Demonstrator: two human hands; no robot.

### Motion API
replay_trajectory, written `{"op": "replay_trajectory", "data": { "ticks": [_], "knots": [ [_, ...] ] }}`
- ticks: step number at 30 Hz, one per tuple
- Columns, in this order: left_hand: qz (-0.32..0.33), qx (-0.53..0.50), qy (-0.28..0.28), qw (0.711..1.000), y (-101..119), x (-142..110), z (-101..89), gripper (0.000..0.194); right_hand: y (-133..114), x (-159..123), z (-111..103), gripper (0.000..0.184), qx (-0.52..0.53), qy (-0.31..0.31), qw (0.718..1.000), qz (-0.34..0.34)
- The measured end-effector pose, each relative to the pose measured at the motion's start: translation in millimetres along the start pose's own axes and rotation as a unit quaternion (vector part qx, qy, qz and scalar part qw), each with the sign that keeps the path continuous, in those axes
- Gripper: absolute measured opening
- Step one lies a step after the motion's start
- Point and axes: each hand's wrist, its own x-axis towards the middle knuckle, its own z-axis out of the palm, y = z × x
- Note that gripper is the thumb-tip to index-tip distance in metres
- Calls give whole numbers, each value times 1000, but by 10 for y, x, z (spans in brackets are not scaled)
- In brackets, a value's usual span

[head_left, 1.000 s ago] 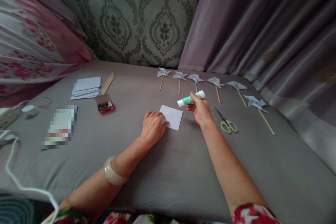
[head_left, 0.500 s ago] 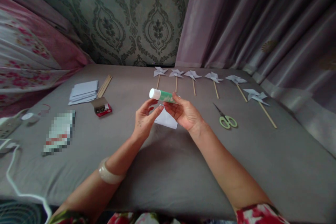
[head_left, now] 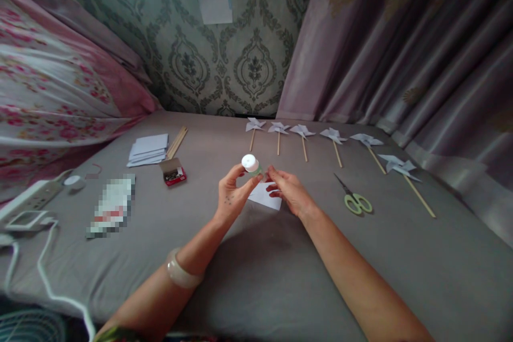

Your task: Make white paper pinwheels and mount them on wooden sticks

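My left hand (head_left: 233,192) is closed around a glue stick (head_left: 255,171) with a green body, its white end (head_left: 250,162) tilted up toward me. At the other end of the stick, my right hand (head_left: 289,190) pinches with thumb and fingertips; the fingers partly hide what they grip there. Under both hands a folded piece of white paper (head_left: 267,197) lies on the grey sheet (head_left: 276,262).
Several paper pinwheels on sticks (head_left: 335,136) lie in a row behind, running to the right. Green-handled scissors (head_left: 358,203) lie right. On the left are stacked paper (head_left: 149,148), wooden sticks (head_left: 177,142), a small red box (head_left: 174,175) and a power strip (head_left: 36,199).
The glue stick has turned from sideways to pointing its white end toward me. My left hand has taken hold of it, and my right hand has shifted to its far end. The view has tilted upward.
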Motion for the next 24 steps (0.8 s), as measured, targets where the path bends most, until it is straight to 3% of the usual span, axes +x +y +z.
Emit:
{"op": "replay_trajectory", "data": {
  "ticks": [5, 9, 11, 14, 24],
  "knots": [
    [14, 32, 8, 999, -4, 46, -87, 28, 191, 66, -255, 45, -176, 91, 969, -150],
    [0, 60, 27, 998, -59, 82, -300, 30, 458, -10, -419, 37, -308, 171, 899, -261],
    [-11, 73, 51, 996, -105, 103, -435, 31, 549, -58, -459, 35, -349, 206, 869, -283],
    [-32, 101, 99, 989, -190, 145, -623, 33, 611, -91, -473, 34, -373, 221, 846, -310],
    [-94, 237, 203, 945, -413, 270, -942, 34, 650, -100, -489, 34, -387, 225, 828, -338]
  ]
}}
